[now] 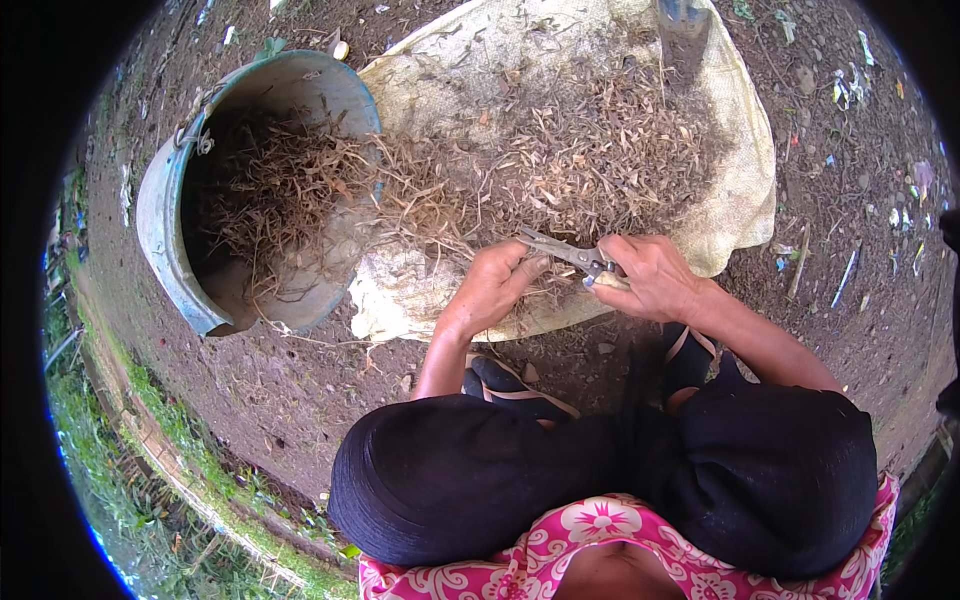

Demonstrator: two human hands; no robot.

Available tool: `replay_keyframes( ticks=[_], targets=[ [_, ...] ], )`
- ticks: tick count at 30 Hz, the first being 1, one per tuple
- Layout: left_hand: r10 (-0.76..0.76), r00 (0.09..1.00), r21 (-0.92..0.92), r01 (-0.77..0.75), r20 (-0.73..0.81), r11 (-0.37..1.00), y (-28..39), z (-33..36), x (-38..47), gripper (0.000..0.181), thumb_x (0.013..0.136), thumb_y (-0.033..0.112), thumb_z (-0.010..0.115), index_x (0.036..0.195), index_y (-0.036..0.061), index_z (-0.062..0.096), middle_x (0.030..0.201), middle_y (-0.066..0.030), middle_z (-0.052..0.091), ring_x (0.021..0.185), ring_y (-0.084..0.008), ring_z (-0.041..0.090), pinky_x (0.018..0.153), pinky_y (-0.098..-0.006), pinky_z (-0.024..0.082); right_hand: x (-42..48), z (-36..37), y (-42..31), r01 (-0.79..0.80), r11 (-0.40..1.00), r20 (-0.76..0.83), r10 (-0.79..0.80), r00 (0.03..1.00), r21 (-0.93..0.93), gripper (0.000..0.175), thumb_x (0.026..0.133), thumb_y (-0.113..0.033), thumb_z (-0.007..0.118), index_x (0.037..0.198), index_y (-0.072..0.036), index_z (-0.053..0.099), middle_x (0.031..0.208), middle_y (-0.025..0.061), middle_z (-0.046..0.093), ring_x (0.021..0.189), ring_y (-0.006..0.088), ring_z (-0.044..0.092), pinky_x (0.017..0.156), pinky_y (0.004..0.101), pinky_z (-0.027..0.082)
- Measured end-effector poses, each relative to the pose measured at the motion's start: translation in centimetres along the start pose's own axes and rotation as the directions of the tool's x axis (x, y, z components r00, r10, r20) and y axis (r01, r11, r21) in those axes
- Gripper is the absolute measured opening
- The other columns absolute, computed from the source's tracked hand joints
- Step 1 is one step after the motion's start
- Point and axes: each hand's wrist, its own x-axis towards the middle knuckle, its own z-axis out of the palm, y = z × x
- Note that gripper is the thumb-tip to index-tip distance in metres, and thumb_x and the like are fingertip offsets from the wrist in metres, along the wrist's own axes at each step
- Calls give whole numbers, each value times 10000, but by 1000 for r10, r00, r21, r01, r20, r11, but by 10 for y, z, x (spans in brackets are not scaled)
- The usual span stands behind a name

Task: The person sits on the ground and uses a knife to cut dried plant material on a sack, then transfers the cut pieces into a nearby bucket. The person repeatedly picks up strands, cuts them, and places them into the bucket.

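Note:
My right hand [649,276] grips a pair of pruning shears [574,255], their metal blades pointing left toward my left hand [496,283]. The left hand's thumb and forefinger pinch some dry plant stems beside the blades; how many they hold is hard to tell. Beneath both hands lies a pale woven plastic sack [457,56], spread on the ground. Chopped dry stems and leaves [600,161] are heaped on it. A worn blue-green plastic bucket [169,202] lies on its side at the left, with a tangle of dry stems [289,176] spilling from its mouth onto the sack.
Bare soil [832,202] with bits of litter and small sticks surrounds the sack. My sandalled feet [517,382] stand just below its near edge. Grass and weeds [142,480] border the ground at the lower left.

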Motion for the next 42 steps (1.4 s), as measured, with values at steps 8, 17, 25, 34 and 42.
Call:
replay_keyframes(
  ticks=[8, 17, 25, 34, 42],
  targets=[
    [59, 998, -35, -60, -21, 998, 5, 3, 2, 196, 926, 169, 606, 930, -26, 624, 787, -127, 588, 716, -203, 536, 674, -360, 445, 1, 1, -3, 35, 999, -100, -35, 994, -4, 418, 786, -345, 690, 963, -5, 524, 760, 173, 599, 647, 354, 603, 607, 446, 489],
    [12, 999, 92, -16, 39, 996, 14, -3, 2, 190, 935, 155, 580, 991, -26, 589, 806, -146, 588, 750, -232, 570, 677, -367, 442, 1, -1, -2, -175, 985, 155, 173, 973, -3, 458, 811, -332, 681, 1095, 0, 546, 846, 188, 616, 715, 366, 618, 659, 443, 493],
    [476, 808, 766, -49, -347, 641, 0, 0, 15, 282, 837, 186, 669, 1060, 36, 584, 931, -140, 584, 854, -279, 570, 757, -439, 429, 0, -5, 5, -403, 786, 71, 421, 904, 469, 449, 904, -390, 565, 1131, -3, 562, 841, 132, 619, 765, 223, 631, 675, 349, 486],
    [265, 919, 854, 125, -291, 504, 2, 4, -11, 931, 675, 376, 791, 1384, -33, 346, 1338, -194, 435, 1288, -375, 371, 1088, -593, 214, -7, -12, 7, -504, -82, 492, 396, 775, 860, 533, 907, -300, 521, 1390, -107, 403, 1078, 67, 580, 992, 178, 581, 865, 365, 473],
    [252, 868, 693, 137, -429, 708, -13, -7, -4, 465, 783, 55, 621, 1224, -33, 504, 1095, -214, 580, 1088, -393, 519, 1093, -522, 276, -18, 6, -16, -497, 672, 269, 421, 866, 549, 695, 950, -523, 480, 1410, -14, 368, 1143, 172, 584, 1113, 284, 565, 925, 401, 450]
  ],
)
